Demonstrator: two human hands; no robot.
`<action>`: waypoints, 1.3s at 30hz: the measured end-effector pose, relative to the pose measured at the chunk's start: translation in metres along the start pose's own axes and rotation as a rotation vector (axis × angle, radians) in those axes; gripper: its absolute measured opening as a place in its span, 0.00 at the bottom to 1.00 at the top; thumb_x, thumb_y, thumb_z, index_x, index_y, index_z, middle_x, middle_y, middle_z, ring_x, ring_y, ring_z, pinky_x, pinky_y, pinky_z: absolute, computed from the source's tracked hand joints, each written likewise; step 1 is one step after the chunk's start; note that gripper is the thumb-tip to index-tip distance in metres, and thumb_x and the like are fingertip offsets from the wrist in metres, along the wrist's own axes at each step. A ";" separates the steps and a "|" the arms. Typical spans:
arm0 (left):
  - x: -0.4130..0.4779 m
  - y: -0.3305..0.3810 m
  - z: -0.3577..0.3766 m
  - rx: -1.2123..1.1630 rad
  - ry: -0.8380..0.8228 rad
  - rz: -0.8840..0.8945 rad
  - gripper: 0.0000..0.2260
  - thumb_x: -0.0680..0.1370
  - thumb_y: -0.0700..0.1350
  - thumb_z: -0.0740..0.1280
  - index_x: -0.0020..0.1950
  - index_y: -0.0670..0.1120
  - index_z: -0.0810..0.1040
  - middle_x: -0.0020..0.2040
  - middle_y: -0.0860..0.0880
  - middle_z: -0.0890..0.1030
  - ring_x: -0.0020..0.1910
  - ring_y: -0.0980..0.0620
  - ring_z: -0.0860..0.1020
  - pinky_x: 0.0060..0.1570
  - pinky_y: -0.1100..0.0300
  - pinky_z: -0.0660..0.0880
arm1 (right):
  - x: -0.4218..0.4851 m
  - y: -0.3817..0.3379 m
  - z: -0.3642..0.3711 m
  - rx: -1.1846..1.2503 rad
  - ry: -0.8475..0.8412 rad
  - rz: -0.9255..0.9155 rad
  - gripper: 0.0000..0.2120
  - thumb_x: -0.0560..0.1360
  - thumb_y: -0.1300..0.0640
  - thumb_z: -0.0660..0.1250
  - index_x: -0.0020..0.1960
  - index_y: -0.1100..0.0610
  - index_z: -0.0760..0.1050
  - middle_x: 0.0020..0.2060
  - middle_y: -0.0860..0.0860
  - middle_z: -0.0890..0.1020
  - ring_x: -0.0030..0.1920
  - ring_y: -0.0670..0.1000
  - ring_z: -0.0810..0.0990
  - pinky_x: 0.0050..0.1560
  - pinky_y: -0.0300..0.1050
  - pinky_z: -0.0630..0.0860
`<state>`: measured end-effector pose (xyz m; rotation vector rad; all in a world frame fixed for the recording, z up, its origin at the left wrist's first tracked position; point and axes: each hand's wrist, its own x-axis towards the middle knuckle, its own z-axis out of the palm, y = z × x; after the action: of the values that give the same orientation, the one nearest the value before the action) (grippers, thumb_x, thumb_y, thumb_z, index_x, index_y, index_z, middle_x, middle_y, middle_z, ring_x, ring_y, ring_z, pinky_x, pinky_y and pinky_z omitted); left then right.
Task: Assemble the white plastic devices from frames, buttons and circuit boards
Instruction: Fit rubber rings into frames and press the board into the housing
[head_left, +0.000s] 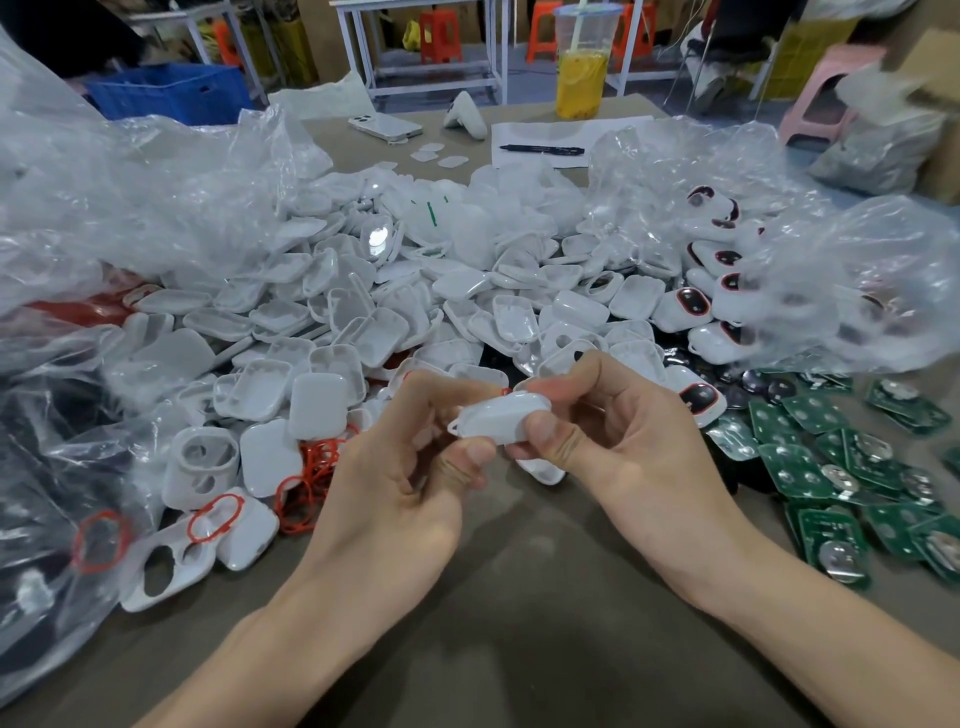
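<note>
— Where's the piece just now?
— Up off the tabletop, in front of the heap of frames. My left hand and right hand both pinch one white shell, fingers curled round its ends.
— What might go wrong?
— There's a bit of red at its top edge. If that's a seal, uneven squeezing could nip it. A slip drops it among the loose frames or circuit boards.
</note>
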<state>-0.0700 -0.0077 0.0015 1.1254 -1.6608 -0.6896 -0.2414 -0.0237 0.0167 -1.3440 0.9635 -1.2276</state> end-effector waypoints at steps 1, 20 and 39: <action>0.000 0.001 0.001 -0.010 0.002 0.001 0.18 0.78 0.41 0.66 0.53 0.67 0.75 0.43 0.62 0.83 0.37 0.60 0.81 0.38 0.70 0.76 | 0.000 0.000 0.000 -0.002 0.007 -0.001 0.06 0.68 0.55 0.72 0.39 0.44 0.80 0.45 0.52 0.86 0.49 0.56 0.84 0.58 0.63 0.79; 0.002 0.003 0.004 -0.149 0.011 -0.064 0.12 0.79 0.46 0.67 0.53 0.65 0.76 0.45 0.54 0.84 0.38 0.56 0.82 0.40 0.65 0.78 | -0.002 -0.002 -0.001 0.010 0.006 -0.033 0.08 0.67 0.43 0.76 0.45 0.42 0.83 0.40 0.53 0.86 0.43 0.50 0.85 0.47 0.37 0.79; 0.005 0.010 0.003 -0.418 -0.048 -0.113 0.03 0.77 0.54 0.68 0.50 0.60 0.81 0.39 0.41 0.83 0.34 0.48 0.82 0.38 0.62 0.79 | -0.003 0.002 0.000 -0.119 0.129 -0.144 0.05 0.71 0.47 0.74 0.46 0.44 0.81 0.39 0.46 0.85 0.40 0.42 0.83 0.42 0.28 0.73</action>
<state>-0.0768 -0.0087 0.0108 0.9089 -1.4114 -1.0865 -0.2418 -0.0215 0.0139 -1.4626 1.0592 -1.3983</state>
